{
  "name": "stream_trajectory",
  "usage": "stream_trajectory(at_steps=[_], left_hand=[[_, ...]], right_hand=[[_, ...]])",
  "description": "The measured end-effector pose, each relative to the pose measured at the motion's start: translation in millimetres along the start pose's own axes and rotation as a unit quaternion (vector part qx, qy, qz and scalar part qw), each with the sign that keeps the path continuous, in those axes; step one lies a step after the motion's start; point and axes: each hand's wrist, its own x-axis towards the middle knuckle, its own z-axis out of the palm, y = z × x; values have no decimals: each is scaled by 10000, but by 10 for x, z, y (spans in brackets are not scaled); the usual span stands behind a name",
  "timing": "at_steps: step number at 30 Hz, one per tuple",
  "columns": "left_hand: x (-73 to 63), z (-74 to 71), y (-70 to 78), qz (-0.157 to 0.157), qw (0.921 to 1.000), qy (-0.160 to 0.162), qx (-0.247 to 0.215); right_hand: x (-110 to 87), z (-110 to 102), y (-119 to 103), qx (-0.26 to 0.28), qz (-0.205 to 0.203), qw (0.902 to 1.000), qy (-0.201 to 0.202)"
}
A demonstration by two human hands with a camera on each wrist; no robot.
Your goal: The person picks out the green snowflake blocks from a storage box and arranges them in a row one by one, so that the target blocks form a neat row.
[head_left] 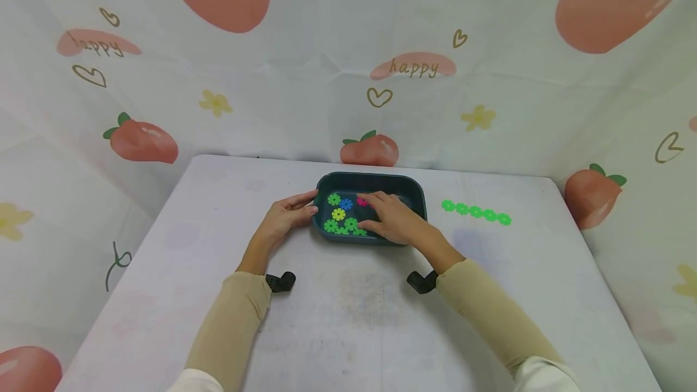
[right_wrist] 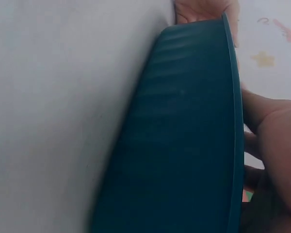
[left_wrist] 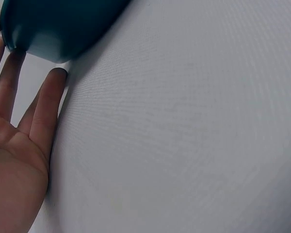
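A dark teal tray (head_left: 370,178) stands on the table with several flower-shaped plastic connector discs in it: green (head_left: 334,199), blue (head_left: 345,204), yellow (head_left: 339,214) and pink (head_left: 362,201). My left hand (head_left: 284,215) touches the tray's left end with extended fingers; in the left wrist view its fingers (left_wrist: 47,104) lie against the teal wall. Inside the tray, my right hand (head_left: 394,218) reaches down from the right, thumb and fingers apart. Its fingertips are by the pink disc, and its thumb is near the green discs. The right wrist view shows the tray's outer wall (right_wrist: 179,126) hiding the fingertips.
To the right of the tray lies a straight row of several joined green discs (head_left: 476,212). A white cloth covers the table (head_left: 348,319), and a printed curtain (head_left: 305,65) hangs behind it. Black camera mounts (head_left: 281,282) project from both wrists.
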Motion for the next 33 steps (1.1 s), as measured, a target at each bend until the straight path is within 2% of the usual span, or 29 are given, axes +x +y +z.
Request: stream_trajectory(at_steps=[5, 11, 14, 20, 25, 33], left_hand=[[-22, -3, -4, 20, 10000, -38, 27], [-28, -29, 11, 70, 9999, 15, 97], [-18, -24, 13, -1, 10000, -1, 54], [-16, -28, 29, -18, 9996, 16, 277], [-12, -34, 45, 25, 9993, -3, 372], [-3, -20, 10, 1, 9996, 45, 276]], right_hand=[[52, 20, -41, -106, -95, 9994, -308], [137, 31, -68, -16, -185, 9990, -395], [165, 32, -61, 17, -224, 9983, -533], [207, 26, -57, 11, -229, 9964, -811], [231, 25, -59, 256, -126, 9946, -996], [243, 28, -37, 807, 53, 9868, -1404]])
